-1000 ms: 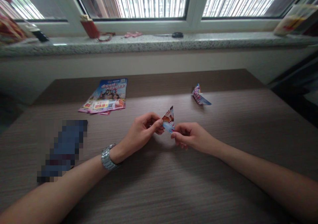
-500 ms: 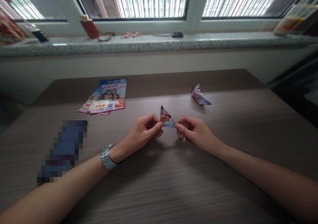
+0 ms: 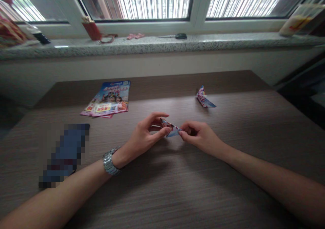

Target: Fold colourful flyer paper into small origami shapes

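A small folded piece of printed paper is between my two hands, just above the wooden table. My left hand, with a metal watch on its wrist, has its thumb on the paper's left part; its index finger is raised above it and other fingers are behind. My right hand pinches the paper's right corner between thumb and curled fingers. Farther back to the right, another folded printed paper stands on the table.
Printed flyers lie in a stack at the back left. A pixelated dark blue object rests beside my left forearm. On the granite windowsill are a red container, pink items and a tool with a dark handle.
The folded paper has tilted down, its upright point now lower. My left index finger has lifted and stretched out over it, while my right hand keeps its pinch.
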Demonstrator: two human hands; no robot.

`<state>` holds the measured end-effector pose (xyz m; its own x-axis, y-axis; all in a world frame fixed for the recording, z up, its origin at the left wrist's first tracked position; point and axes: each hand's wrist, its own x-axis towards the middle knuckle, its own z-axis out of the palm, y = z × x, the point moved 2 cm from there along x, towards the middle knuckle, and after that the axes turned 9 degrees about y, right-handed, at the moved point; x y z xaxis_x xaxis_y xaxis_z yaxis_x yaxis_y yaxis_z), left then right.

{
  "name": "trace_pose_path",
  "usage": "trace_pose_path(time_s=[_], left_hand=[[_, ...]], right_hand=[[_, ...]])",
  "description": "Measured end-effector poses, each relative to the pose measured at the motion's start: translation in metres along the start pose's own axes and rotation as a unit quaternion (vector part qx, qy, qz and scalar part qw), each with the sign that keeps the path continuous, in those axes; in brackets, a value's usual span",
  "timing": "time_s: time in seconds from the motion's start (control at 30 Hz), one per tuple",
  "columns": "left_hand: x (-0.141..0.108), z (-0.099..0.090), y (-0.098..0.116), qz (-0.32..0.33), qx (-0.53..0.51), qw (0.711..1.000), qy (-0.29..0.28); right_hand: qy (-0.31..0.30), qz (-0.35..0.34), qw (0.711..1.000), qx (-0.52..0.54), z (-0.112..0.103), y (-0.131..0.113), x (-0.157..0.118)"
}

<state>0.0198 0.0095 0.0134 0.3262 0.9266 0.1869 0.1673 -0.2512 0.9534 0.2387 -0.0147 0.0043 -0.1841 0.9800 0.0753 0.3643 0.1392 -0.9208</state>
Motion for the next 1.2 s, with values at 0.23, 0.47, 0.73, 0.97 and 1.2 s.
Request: trace_pose_path(time_s=[0.23,0.47,0.73,0.97,1.2], left_hand=[[-0.001,-0.001,0.0,-0.006,0.034,0.999,0.001],[-0.003,0.0,0.004,-0.008,0.029,0.999,-0.012],[-0.008,0.004,0.009,0.066,0.117,0.989,-0.063],[-0.009,0.002,0.01,0.166,0.185,0.969,-0.005],[-0.012,0.002,0.014,0.224,0.222,0.949,-0.01]], right_hand=[[0.019,0.018,0.999,0.041,0.0,0.0,-0.001],[0.033,0.03,0.995,0.093,0.0,0.002,-0.001],[0.018,-0.026,0.999,0.02,-0.001,0.002,-0.005],[0.05,-0.039,0.996,0.067,0.0,0.004,-0.005],[0.056,-0.086,0.993,0.059,-0.003,0.002,-0.007]])
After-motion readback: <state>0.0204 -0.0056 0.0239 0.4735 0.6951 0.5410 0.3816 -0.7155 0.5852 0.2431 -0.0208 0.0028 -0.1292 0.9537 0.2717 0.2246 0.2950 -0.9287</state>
